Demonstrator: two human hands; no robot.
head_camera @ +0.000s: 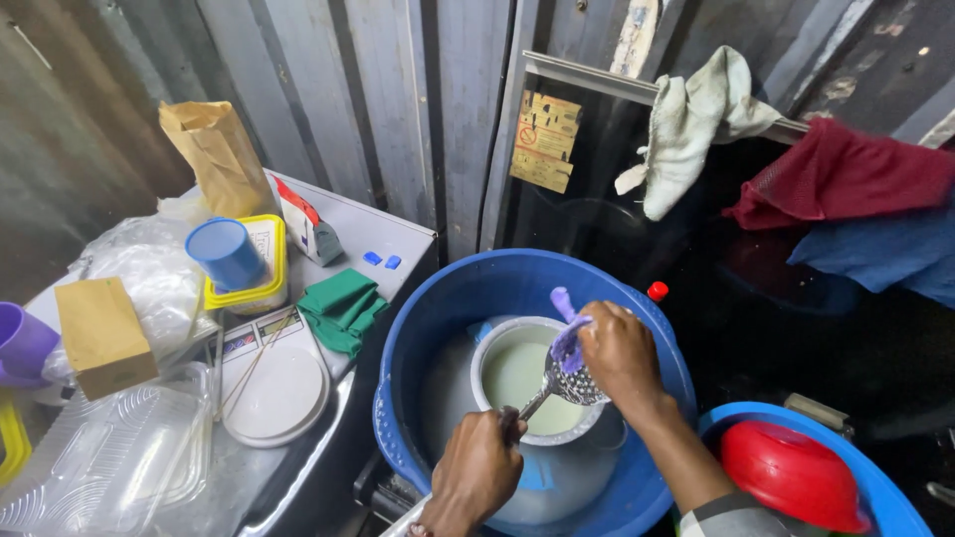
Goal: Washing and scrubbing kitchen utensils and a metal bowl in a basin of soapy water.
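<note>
Over the mouth of a white pot [494,343] hangs a perforated metal skimmer [575,383], its bowl just above the pale, milky liquid [517,376] inside. The left hand [480,469] is closed in a fist around the skimmer's handle, low and near the pot's front rim. The right hand [619,353] presses a purple cloth [567,333] against the skimmer's bowl, fingers curled tight around the cloth so that one twisted end sticks up past the knuckles. The pot itself sits inside a big blue tub [448,298], which also holds cloudy water around the pot's base.

Just behind the tub's far rim, a small red cap [657,290] peeks up. To the right, a second blue basin [875,487] holds an upturned red bowl [791,472]. Behind, a pale green rag [691,124], a dark red cloth [846,174] and a blue cloth [885,249] are draped over a dark glass panel set against the corrugated metal wall [378,99].

Left of the tub stands a crowded grey table [388,231]: a folded green cloth [341,308] near its edge, a round white lid [279,398] with thin sticks lying across it, a yellow-rimmed container [267,283] with a blue cup [227,254] leaning on it, a brown paper bag [219,154], a brown cardboard box [101,333], clear plastic trays [109,462] and a purple cup [22,343] at the far left.
</note>
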